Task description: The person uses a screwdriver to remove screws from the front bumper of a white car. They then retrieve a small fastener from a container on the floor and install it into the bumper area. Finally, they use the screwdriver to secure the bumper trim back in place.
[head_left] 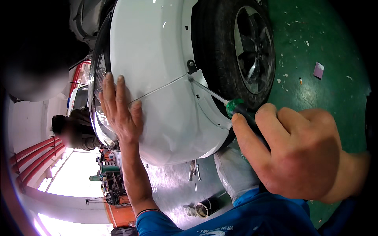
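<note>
My right hand (pixel 293 153) is wrapped round the black and green handle of a screwdriver (pixel 235 105). Its metal shaft runs up and left to a fastener spot at the wheel-arch edge of a white car bumper (pixel 169 126); the very tip is hard to make out. Just above that spot a dark clip (pixel 191 64) sits on the white fender (pixel 153 43), where a seam parts fender and bumper. My left hand (pixel 120 106) lies with fingers stretched over the bumper's upper edge, beside the headlight (pixel 103 128), and holds nothing.
A black tyre (pixel 216 51) on a dark wheel stands close to the screwdriver. Wrenches (pixel 194 170) and an open can (pixel 204 208) are on the floor below the bumper. A purple packet (pixel 319 70) lies on the green floor. Another person (pixel 76 129) is at the left.
</note>
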Tool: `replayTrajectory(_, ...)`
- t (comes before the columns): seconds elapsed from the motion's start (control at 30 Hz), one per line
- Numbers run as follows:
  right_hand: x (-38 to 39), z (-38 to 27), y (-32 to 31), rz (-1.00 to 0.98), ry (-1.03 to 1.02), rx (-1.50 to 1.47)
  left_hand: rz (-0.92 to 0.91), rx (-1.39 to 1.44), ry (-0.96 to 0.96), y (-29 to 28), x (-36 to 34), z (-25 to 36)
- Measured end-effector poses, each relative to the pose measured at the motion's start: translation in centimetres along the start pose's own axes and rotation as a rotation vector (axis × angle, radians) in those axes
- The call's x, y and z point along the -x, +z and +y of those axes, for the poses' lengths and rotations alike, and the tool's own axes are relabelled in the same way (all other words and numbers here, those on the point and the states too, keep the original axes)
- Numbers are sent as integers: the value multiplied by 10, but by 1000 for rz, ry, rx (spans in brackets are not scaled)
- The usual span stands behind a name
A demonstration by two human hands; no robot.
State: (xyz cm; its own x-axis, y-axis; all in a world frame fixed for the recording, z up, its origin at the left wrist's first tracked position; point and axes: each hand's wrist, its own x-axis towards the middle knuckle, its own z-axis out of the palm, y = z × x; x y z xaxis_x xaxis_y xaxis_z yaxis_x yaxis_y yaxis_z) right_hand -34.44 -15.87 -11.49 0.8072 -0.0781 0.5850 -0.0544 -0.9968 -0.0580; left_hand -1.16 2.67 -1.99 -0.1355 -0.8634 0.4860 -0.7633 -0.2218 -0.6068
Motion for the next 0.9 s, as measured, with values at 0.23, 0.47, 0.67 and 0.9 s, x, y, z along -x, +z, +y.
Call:
replayTrajectory(0.23,-6,-2,1,101,-14,-57,-174,-248,-96,7,41,60)
replayTrajectory(0.47,-2,-5,7,210,-43,104,-228,-263,-91,27,53,101)
replayTrajectory(0.67,-8,-4,-6,111,-63,149,-187,-420,47,46,60,86)
replayTrajectory(0.9,-8,-1,-27,-84,-103,173,-116,-205,-98,51,35,113)
